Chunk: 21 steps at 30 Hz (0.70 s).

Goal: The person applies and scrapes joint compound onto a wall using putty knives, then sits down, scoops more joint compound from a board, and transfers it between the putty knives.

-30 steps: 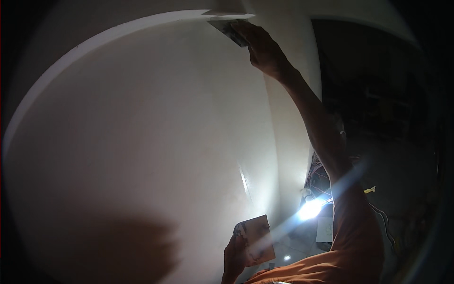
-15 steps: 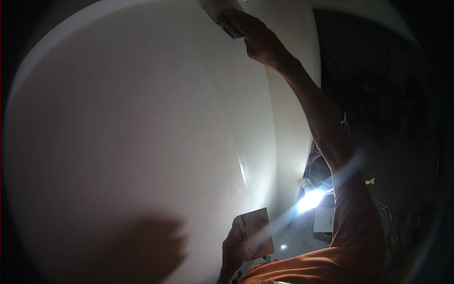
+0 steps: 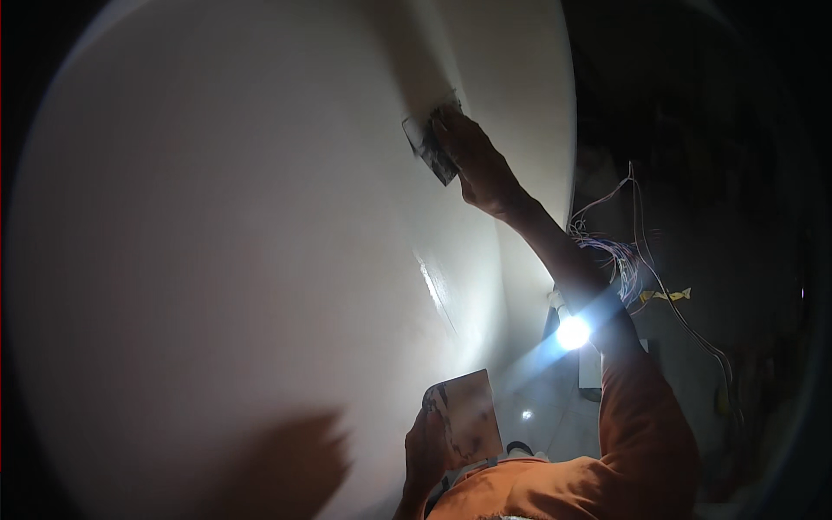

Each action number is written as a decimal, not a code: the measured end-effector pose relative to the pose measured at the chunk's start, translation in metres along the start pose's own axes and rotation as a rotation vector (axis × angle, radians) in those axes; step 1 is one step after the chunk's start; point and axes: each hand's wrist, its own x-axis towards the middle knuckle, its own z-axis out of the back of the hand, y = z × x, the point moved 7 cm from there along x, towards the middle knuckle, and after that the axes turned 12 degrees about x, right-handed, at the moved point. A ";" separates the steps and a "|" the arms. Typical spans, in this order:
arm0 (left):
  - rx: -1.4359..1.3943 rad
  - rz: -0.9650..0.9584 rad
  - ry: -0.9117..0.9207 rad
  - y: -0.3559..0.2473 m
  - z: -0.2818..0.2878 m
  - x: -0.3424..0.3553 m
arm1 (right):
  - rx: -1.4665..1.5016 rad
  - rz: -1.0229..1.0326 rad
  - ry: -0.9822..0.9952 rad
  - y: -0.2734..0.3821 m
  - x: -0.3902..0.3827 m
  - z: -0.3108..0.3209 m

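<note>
My right hand (image 3: 475, 163) reaches up to the pale wall (image 3: 243, 217). It is closed on a putty knife (image 3: 431, 152), a wide flat blade with dark smears, laid against or very close to the surface. Low in the middle of the view, my left hand (image 3: 425, 446) grips the left edge of a roughly square flat board (image 3: 474, 416). Dark streaks of paste or dirt run along that edge. The board is held apart from the wall, near my orange shirt. A shiny wet-looking streak (image 3: 436, 290) shows on the wall between my hands.
A bright lamp (image 3: 573, 333) shines beside my right forearm. Behind it, a bundle of loose wires (image 3: 620, 256) hangs by the wall's right edge, with a yellow scrap (image 3: 667, 295) close by. Pale floor tiles (image 3: 555, 425) lie below. The far right is dark.
My right hand has come down along the wall with the putty knife, closer to me. My left hand and the board stay nearly in place. The view has shifted slightly.
</note>
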 end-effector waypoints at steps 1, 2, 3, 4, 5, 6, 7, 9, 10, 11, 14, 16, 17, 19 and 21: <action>0.062 0.014 -0.013 0.004 0.002 0.001 | 0.005 0.013 0.017 0.002 -0.012 -0.006; 0.066 0.019 0.002 0.005 0.000 0.000 | -0.001 -0.001 0.021 0.001 -0.027 -0.009; 0.042 0.018 0.015 0.006 -0.002 0.001 | 0.000 0.000 0.030 0.000 -0.042 -0.014; 0.018 0.016 0.028 0.006 -0.004 0.003 | 0.000 0.002 0.038 0.000 -0.058 -0.018; 0.023 0.023 0.039 0.004 -0.004 0.001 | -0.013 0.020 0.046 0.003 -0.072 -0.021; 0.031 0.021 0.043 0.004 -0.003 0.002 | -0.013 0.017 0.044 0.003 -0.088 -0.027; 0.039 0.017 0.048 0.004 -0.003 0.003 | 0.001 -0.020 0.071 0.003 -0.105 -0.034; 0.025 -0.006 0.045 0.004 -0.007 0.003 | 0.035 -0.082 0.105 -0.002 -0.145 -0.039; 0.012 -0.028 0.030 0.006 -0.005 0.005 | 0.066 -0.101 0.106 -0.003 -0.164 -0.042; 0.015 -0.038 0.028 0.014 -0.003 0.007 | 0.062 -0.095 0.097 0.001 -0.182 -0.040; 0.195 -0.274 -0.035 0.011 0.001 0.009 | 0.138 -0.093 0.016 0.006 -0.196 -0.026; 0.175 -0.158 -0.041 0.011 0.005 0.005 | 0.211 -0.133 -0.114 0.018 -0.165 -0.006; 0.174 -0.156 -0.045 0.004 0.004 -0.002 | 0.095 -0.075 -0.092 0.021 -0.134 0.009; -0.056 -0.051 -0.009 -0.003 0.000 -0.002 | 0.015 -0.041 -0.095 0.027 -0.051 0.041; 0.024 -0.100 -0.055 0.008 0.004 0.001 | -0.020 0.145 -0.224 0.036 0.034 0.056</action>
